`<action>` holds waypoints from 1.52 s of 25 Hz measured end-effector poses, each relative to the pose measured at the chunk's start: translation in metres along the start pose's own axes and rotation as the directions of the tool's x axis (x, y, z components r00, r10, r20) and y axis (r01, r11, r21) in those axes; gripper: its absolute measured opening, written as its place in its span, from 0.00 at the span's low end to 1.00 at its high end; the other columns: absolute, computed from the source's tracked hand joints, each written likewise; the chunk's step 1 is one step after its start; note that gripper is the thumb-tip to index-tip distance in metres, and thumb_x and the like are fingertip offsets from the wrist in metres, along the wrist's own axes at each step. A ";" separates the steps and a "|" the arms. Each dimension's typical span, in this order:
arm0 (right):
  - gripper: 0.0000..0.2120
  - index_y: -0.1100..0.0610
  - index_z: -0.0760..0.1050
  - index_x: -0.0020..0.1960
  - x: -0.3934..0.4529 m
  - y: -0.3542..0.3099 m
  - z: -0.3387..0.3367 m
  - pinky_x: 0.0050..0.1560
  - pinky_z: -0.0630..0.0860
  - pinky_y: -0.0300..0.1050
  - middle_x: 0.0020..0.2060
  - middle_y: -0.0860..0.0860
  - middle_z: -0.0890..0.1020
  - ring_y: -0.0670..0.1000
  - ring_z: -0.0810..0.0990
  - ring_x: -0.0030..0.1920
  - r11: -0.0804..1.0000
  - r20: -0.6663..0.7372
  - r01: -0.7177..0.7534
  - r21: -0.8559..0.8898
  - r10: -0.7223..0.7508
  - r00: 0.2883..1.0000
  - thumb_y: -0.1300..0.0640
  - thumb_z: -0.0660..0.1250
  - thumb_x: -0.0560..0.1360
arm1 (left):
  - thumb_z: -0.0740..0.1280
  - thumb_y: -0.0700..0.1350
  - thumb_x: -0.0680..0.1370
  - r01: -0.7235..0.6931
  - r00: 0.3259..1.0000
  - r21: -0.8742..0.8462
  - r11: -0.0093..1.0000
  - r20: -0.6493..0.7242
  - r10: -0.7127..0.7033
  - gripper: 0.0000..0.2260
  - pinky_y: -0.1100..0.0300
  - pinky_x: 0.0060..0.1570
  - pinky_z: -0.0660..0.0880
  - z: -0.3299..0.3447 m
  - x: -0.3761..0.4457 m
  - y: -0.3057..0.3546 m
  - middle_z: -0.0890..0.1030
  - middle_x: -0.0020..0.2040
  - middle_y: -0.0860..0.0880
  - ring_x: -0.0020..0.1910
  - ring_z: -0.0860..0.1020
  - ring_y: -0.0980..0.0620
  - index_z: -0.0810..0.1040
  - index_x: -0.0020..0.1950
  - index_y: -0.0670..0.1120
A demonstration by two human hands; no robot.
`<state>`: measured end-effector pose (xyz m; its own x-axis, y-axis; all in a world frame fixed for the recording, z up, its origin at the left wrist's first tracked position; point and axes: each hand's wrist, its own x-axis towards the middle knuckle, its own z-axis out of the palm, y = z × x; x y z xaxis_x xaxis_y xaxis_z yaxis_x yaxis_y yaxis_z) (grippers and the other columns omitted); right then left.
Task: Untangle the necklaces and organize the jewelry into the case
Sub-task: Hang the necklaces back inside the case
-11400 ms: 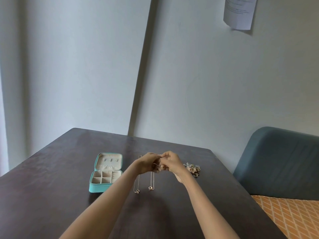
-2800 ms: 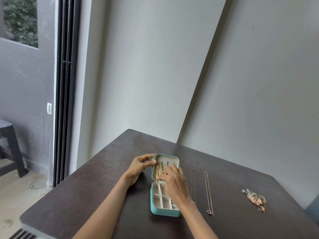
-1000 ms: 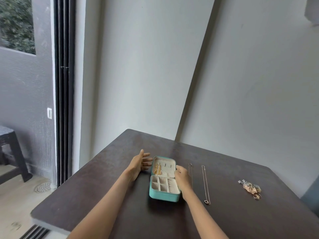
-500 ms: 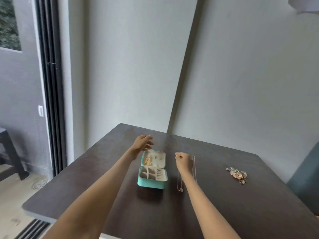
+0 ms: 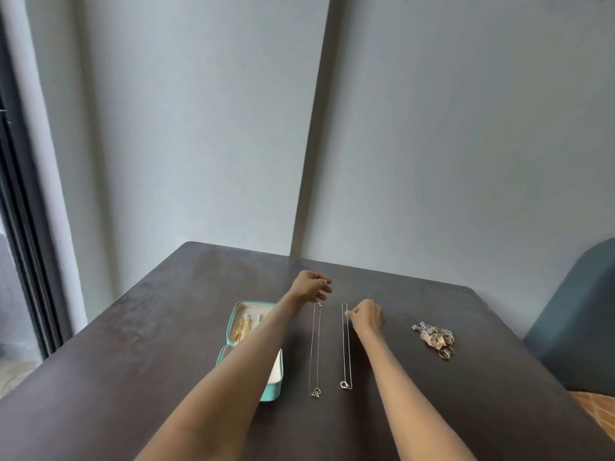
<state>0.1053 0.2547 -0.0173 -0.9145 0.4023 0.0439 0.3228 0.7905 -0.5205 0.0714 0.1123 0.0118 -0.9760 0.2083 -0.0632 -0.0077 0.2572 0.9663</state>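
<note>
Leftmost on the dark table, an open teal jewelry case with gold earrings in its cream lid, partly hidden under the left forearm. Next, above the far end of the left necklace, the left hand, fingers loosely curled, too small to tell whether pinching the chain; just beside, the right necklace, laid straight and parallel, pendant nearest the person, its far end pinched by the right hand. Farther right, well apart, a small heap of rings and other jewelry, and at the edge a blue chair back.
</note>
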 end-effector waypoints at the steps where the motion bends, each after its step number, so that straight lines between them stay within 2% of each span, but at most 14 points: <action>1: 0.07 0.60 0.80 0.46 0.004 -0.003 0.002 0.45 0.75 0.47 0.50 0.58 0.81 0.61 0.80 0.51 0.999 0.012 0.020 -0.045 -0.019 1.000 0.56 0.68 0.74 | 0.56 0.35 0.78 -0.001 1.000 -0.007 1.000 -0.001 0.001 0.13 0.65 0.30 0.68 0.004 0.004 0.001 0.79 0.37 0.49 0.27 0.76 0.57 0.77 0.58 0.35; 4: 0.09 0.61 0.77 0.51 0.011 -0.006 0.003 0.47 0.75 0.48 0.52 0.59 0.80 0.61 0.79 0.54 0.983 0.009 0.069 -0.171 -0.068 0.998 0.56 0.64 0.77 | 0.56 0.34 0.78 -0.008 1.000 -0.043 0.999 0.015 0.009 0.13 0.64 0.31 0.66 0.015 0.013 0.001 0.79 0.38 0.49 0.31 0.74 0.53 0.77 0.55 0.37; 7: 0.13 0.55 0.71 0.33 0.018 0.001 0.002 0.41 0.71 0.46 0.39 0.59 0.76 0.60 0.76 0.42 0.988 0.065 0.075 -0.137 -0.067 0.996 0.53 0.63 0.76 | 0.57 0.35 0.78 -0.025 1.000 -0.050 0.998 0.016 0.026 0.12 0.64 0.31 0.66 0.022 0.015 -0.001 0.79 0.40 0.47 0.33 0.74 0.53 0.78 0.56 0.36; 10: 0.15 0.55 0.72 0.30 0.021 0.004 -0.011 0.37 0.73 0.44 0.32 0.54 0.79 0.52 0.77 0.31 0.960 0.204 0.026 0.280 -0.086 0.975 0.56 0.61 0.75 | 0.60 0.37 0.78 -0.065 0.998 -0.021 0.998 -0.007 0.065 0.12 0.64 0.35 0.67 0.024 0.015 0.001 0.79 0.47 0.45 0.38 0.75 0.53 0.79 0.57 0.37; 12: 0.11 0.58 0.73 0.38 0.015 0.002 -0.029 0.35 0.73 0.42 0.32 0.54 0.80 0.48 0.78 0.29 0.793 0.309 -0.137 0.594 -0.068 0.949 0.59 0.57 0.77 | 0.60 0.43 0.80 -0.072 0.996 -0.033 0.997 0.049 0.074 0.13 0.62 0.40 0.68 0.029 0.007 0.005 0.79 0.51 0.45 0.45 0.75 0.51 0.78 0.58 0.39; 14: 0.11 0.59 0.74 0.41 0.005 0.000 -0.046 0.38 0.76 0.42 0.30 0.53 0.78 0.49 0.77 0.28 0.680 0.372 -0.214 0.701 -0.094 0.923 0.60 0.56 0.79 | 0.54 0.51 0.82 -0.022 0.986 -0.064 0.998 0.166 0.032 0.17 0.59 0.46 0.68 0.036 -0.005 0.008 0.80 0.49 0.46 0.45 0.76 0.50 0.78 0.57 0.42; 18: 0.08 0.58 0.73 0.40 -0.017 -0.001 -0.064 0.28 0.72 0.38 0.25 0.49 0.67 0.44 0.64 0.20 0.682 0.316 -0.180 0.709 -0.080 0.945 0.60 0.59 0.76 | 0.44 0.58 0.82 0.139 0.922 -0.147 0.979 0.379 -0.074 0.26 0.56 0.44 0.72 0.043 -0.023 0.005 0.74 0.34 0.46 0.33 0.74 0.49 0.75 0.46 0.43; 21: 0.09 0.58 0.71 0.38 -0.027 0.008 -0.074 0.19 0.55 0.33 0.26 0.49 0.62 0.43 0.57 0.19 0.681 0.221 -0.102 0.725 -0.090 0.971 0.60 0.58 0.76 | 0.50 0.58 0.82 0.200 0.902 -0.177 0.964 0.417 -0.111 0.24 0.57 0.38 0.74 0.036 -0.038 0.008 0.61 0.28 0.50 0.26 0.63 0.53 0.73 0.39 0.43; 24: 0.10 0.56 0.67 0.37 -0.032 0.026 -0.074 0.20 0.50 0.34 0.28 0.50 0.60 0.42 0.53 0.20 0.703 0.159 -0.050 0.709 -0.090 0.983 0.61 0.58 0.77 | 0.58 0.53 0.80 0.166 0.908 -0.293 0.942 0.418 -0.030 0.17 0.61 0.32 0.67 0.024 -0.047 0.009 0.58 0.27 0.52 0.24 0.58 0.55 0.69 0.35 0.47; 27: 0.12 0.55 0.65 0.35 -0.040 0.039 -0.062 0.20 0.51 0.34 0.28 0.49 0.60 0.43 0.54 0.21 0.752 0.164 -0.043 0.658 -0.087 0.983 0.61 0.60 0.76 | 0.61 0.48 0.80 0.137 0.936 -0.462 0.876 0.349 0.038 0.11 0.63 0.29 0.66 0.021 -0.052 0.006 0.65 0.27 0.52 0.23 0.61 0.55 0.72 0.39 0.45; 29: 0.08 0.57 0.70 0.38 -0.047 0.042 -0.057 0.21 0.54 0.34 0.27 0.49 0.61 0.43 0.56 0.22 0.780 0.199 -0.022 0.625 -0.133 0.971 0.61 0.63 0.76 | 0.60 0.45 0.81 0.089 0.950 -0.551 0.830 0.297 0.096 0.09 0.62 0.32 0.75 0.024 -0.053 0.006 0.78 0.32 0.51 0.25 0.72 0.55 0.76 0.46 0.43; 31: 0.04 0.59 0.76 0.44 -0.054 0.041 -0.058 0.22 0.56 0.34 0.26 0.47 0.62 0.43 0.58 0.23 0.807 0.239 0.018 0.590 -0.196 0.951 0.60 0.64 0.76 | 0.58 0.42 0.81 0.046 0.950 -0.656 0.753 0.263 0.171 0.10 0.58 0.44 0.81 0.028 -0.051 0.009 0.84 0.42 0.47 0.38 0.82 0.51 0.77 0.50 0.40; 33: 0.06 0.59 0.80 0.46 -0.059 0.038 -0.061 0.23 0.58 0.34 0.26 0.46 0.62 0.44 0.59 0.25 0.836 0.273 0.064 0.545 -0.249 0.929 0.58 0.65 0.76 | 0.59 0.41 0.81 0.015 0.958 -0.707 0.707 0.212 0.191 0.10 0.56 0.52 0.79 0.031 -0.049 0.011 0.83 0.50 0.42 0.48 0.83 0.48 0.77 0.52 0.38; 38: 0.11 0.57 0.78 0.39 -0.059 0.020 -0.077 0.23 0.60 0.34 0.29 0.50 0.64 0.45 0.61 0.26 0.861 0.300 0.128 0.492 -0.306 0.904 0.52 0.65 0.77 | 0.59 0.42 0.81 -0.021 0.968 -0.426 0.904 0.219 0.126 0.11 0.59 0.45 0.80 0.038 -0.054 0.011 0.82 0.46 0.41 0.43 0.82 0.49 0.78 0.51 0.37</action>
<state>0.1845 0.2822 0.0358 -0.9982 -0.0169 -0.0569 0.0406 0.5049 -0.8622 0.1329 0.1399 0.0158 -0.8977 0.4406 0.0057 -0.0792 -0.1741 0.9815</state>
